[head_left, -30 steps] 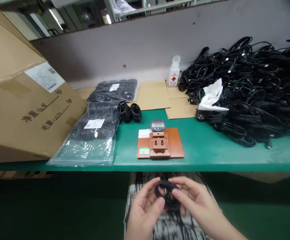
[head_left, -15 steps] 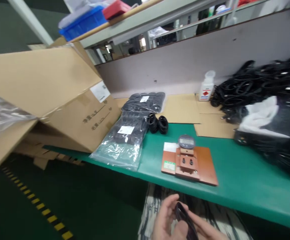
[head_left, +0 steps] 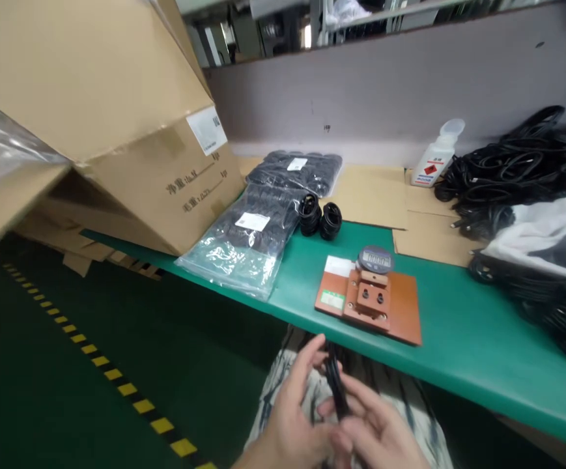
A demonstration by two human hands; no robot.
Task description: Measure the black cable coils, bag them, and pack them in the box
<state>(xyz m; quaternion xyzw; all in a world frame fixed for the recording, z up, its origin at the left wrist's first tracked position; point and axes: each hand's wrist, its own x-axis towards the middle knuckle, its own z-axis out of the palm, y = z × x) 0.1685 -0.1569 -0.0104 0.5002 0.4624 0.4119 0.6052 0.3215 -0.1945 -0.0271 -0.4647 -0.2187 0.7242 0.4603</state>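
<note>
A coiled black cable [head_left: 335, 383] is held upright between my two hands, below the front edge of the green table. My left hand [head_left: 298, 407] curls around its left side, with the index finger reaching up past the coil and the thumb near its lower end. From the right, my right hand [head_left: 378, 420] grips the coil low down with thumb and fingers. Part of the cable is hidden by the fingers. Just beyond my hands, a brown gauge fixture [head_left: 402, 306] lies on the table, with a round digital dial [head_left: 376, 259] at its back.
Two small cable coils [head_left: 330, 221] stand beside clear bags of black cables [head_left: 275, 228]. A large open cardboard box [head_left: 165, 195] is at the left. On the right are a white bottle [head_left: 433, 159] and a heap of black cables [head_left: 522, 163]. Cardboard sheets [head_left: 370, 198] lie along the wall.
My view has tilted and come closer to the table. My hands have moved up in view with the cable coil, and the coil now stands more upright between them.
</note>
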